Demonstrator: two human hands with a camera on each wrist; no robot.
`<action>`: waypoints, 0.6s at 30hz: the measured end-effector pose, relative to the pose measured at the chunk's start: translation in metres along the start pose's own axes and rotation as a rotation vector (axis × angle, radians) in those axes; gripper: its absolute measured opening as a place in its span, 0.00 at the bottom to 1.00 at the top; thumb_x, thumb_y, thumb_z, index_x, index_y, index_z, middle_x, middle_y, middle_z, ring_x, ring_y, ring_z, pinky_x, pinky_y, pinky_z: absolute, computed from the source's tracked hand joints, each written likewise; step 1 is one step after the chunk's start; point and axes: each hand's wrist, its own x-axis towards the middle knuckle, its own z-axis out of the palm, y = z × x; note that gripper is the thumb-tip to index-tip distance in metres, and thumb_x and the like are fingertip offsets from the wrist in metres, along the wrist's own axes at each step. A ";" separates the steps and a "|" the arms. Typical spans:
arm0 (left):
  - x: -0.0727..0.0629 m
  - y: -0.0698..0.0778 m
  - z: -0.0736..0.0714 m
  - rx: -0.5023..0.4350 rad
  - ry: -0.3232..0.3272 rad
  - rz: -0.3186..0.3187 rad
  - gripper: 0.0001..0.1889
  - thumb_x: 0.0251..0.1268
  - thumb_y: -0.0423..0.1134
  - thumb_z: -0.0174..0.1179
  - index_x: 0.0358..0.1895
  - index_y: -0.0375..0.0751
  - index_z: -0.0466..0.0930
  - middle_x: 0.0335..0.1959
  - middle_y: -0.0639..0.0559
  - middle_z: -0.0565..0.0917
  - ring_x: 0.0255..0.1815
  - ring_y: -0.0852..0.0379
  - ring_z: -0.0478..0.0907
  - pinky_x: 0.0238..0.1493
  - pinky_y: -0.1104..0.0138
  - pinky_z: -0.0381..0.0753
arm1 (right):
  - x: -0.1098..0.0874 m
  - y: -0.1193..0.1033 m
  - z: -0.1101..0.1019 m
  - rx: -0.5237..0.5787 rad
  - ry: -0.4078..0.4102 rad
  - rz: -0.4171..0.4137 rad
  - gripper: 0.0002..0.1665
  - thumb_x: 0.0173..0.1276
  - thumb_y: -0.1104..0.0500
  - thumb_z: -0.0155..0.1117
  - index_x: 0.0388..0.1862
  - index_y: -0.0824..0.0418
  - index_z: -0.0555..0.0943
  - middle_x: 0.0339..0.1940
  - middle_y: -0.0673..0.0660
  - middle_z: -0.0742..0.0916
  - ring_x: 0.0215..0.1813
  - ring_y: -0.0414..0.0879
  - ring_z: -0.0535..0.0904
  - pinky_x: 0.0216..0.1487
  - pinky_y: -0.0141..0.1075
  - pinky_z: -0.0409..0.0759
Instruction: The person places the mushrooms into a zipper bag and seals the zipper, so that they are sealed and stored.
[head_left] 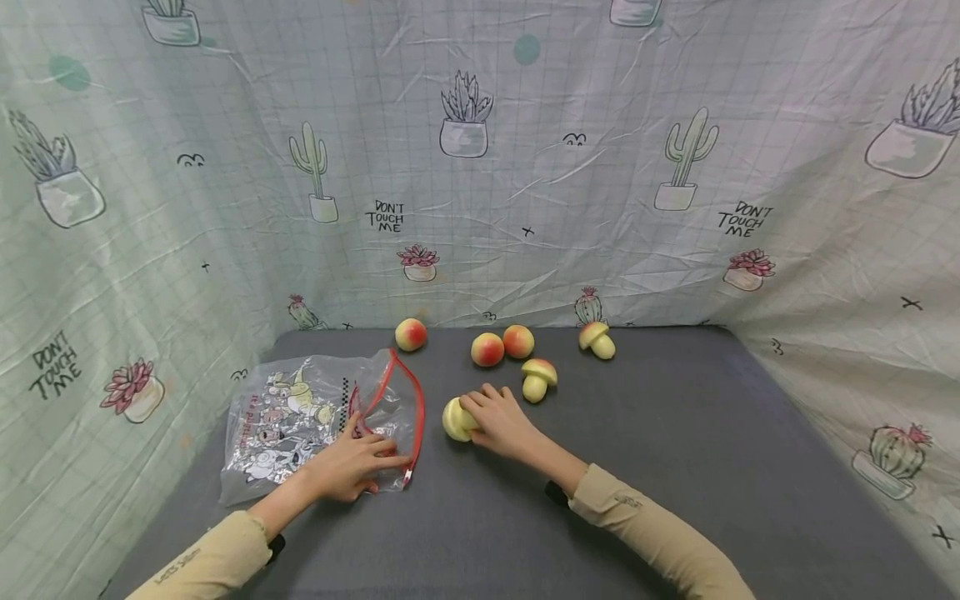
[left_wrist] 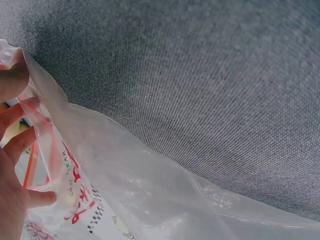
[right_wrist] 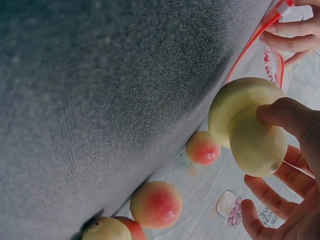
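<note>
Cactus-print cloth [head_left: 525,192] backed the grey worktop [head_left: 675,442]. Right hand [head_left: 504,423] pinched a yellow mushroom [head_left: 453,421] near centre; left hand [head_left: 347,467], fingers spread, lay on a clear bag [head_left: 311,417] towards the mushroom's 8 o'clock. Judged risks: the limp bag could have slumped closed; a slipping pinch could have dropped the mushroom.

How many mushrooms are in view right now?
3: one mushroom held in the right hand, a second mushroom just beyond that hand, and a third mushroom farther back and to the right.
</note>
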 end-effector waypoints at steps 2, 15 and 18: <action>0.000 0.000 0.000 0.007 0.008 0.008 0.34 0.39 0.49 0.67 0.58 0.61 0.70 0.42 0.57 0.76 0.46 0.58 0.75 0.47 0.33 0.61 | 0.002 -0.001 0.001 -0.005 -0.006 0.004 0.20 0.47 0.56 0.66 0.40 0.53 0.71 0.39 0.46 0.80 0.36 0.42 0.68 0.32 0.34 0.59; 0.002 0.001 0.002 0.044 0.070 0.102 0.36 0.32 0.45 0.69 0.56 0.56 0.72 0.36 0.55 0.75 0.39 0.58 0.74 0.58 0.46 0.63 | 0.018 -0.007 0.008 -0.022 0.006 0.011 0.23 0.49 0.56 0.65 0.47 0.54 0.75 0.42 0.48 0.81 0.40 0.43 0.72 0.32 0.34 0.63; 0.001 0.000 0.003 0.033 0.055 0.096 0.35 0.33 0.44 0.69 0.56 0.54 0.72 0.42 0.55 0.77 0.38 0.57 0.73 0.57 0.47 0.65 | 0.022 -0.009 0.011 -0.022 0.017 0.004 0.22 0.49 0.56 0.66 0.46 0.53 0.76 0.43 0.48 0.81 0.40 0.43 0.72 0.32 0.34 0.63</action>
